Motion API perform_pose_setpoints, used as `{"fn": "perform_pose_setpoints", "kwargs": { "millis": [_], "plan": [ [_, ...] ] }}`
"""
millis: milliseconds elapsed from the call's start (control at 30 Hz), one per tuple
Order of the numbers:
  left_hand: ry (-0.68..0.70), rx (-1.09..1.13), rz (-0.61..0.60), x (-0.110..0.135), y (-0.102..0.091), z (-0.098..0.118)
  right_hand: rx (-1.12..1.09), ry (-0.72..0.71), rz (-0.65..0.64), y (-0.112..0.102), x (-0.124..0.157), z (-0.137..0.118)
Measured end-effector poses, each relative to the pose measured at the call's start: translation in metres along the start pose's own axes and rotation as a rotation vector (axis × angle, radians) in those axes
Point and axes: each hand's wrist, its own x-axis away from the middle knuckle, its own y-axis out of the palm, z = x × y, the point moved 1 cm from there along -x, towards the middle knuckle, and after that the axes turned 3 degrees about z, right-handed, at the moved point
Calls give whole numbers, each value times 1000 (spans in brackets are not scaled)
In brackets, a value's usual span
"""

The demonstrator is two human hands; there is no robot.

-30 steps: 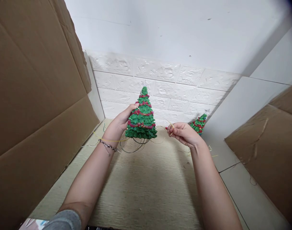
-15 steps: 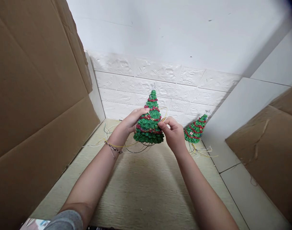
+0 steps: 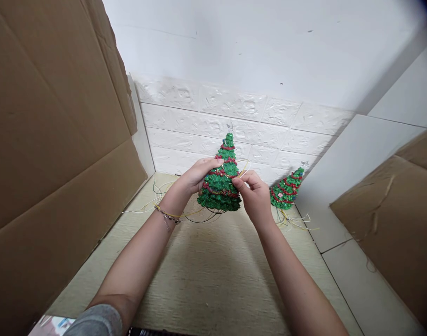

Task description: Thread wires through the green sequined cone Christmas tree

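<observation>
A small green Christmas tree figure [image 3: 221, 186] with red garlands and a clear star on top is held up over the table, leaning slightly right. My left hand [image 3: 200, 173] is closed around its left side, thumb across the front; the other fingers are hidden behind. At the tree's right edge, my right hand [image 3: 252, 186] is pinched, thumb against forefinger. A thin white and yellow wire [image 3: 248, 164] loops up from those fingertips. Dark and yellow wires [image 3: 206, 217] hang in curves below the tree's base.
A second Christmas tree figure [image 3: 287, 189] stands at the back right, loose wires [image 3: 295, 221] spread at its foot. More wires [image 3: 158, 193] lie at the back left. Cardboard [image 3: 66, 116] walls the left side, another cardboard piece [image 3: 392, 200] the right. Behind is a white brick-patterned wall [image 3: 231, 100].
The held tree has shifted very slightly right in view and tilts a little more to the right. Both hands keep their grip.
</observation>
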Motion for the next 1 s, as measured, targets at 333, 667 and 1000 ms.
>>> {"fn": "perform_pose_setpoints", "kwargs": {
  "millis": [333, 667, 1000],
  "plan": [
    [-60, -59, 13, 4, 3, 5, -105, 76, 43, 2, 4, 2],
    [-27, -12, 14, 2, 3, 4, -119, 38, 52, 3, 5, 0],
    [7, -39, 35, 3, 2, 8, 23, -85, 67, 3, 7, 0]
  ]
}}
